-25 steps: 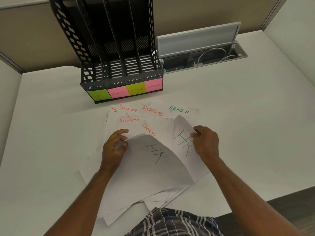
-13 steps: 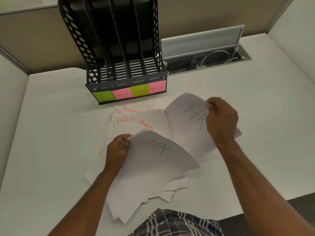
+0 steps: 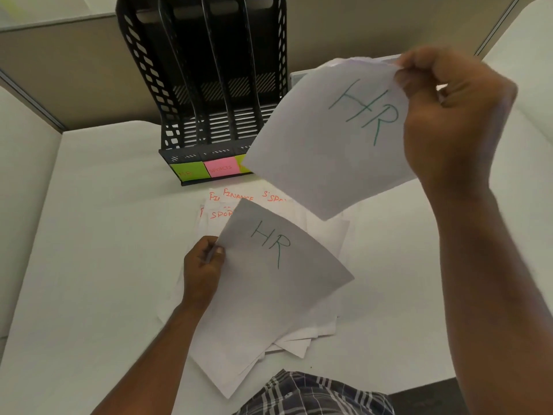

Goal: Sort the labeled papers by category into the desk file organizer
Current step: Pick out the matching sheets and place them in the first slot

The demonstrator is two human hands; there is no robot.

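Above the desk point(image 3: 89, 235), right hand point(image 3: 452, 115) pinching one HR sheet point(image 3: 323, 151) aloft near the organizer point(image 3: 209, 85), left hand point(image 3: 202, 268) pinching another HR page point(image 3: 269, 265) over the pile point(image 3: 317, 235); slots seemingly empty, sorting barely begun.

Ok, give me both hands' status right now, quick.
Left hand: closed, pinching the lower HR sheet at its left edge.
Right hand: closed, holding the raised HR sheet by its top corner.
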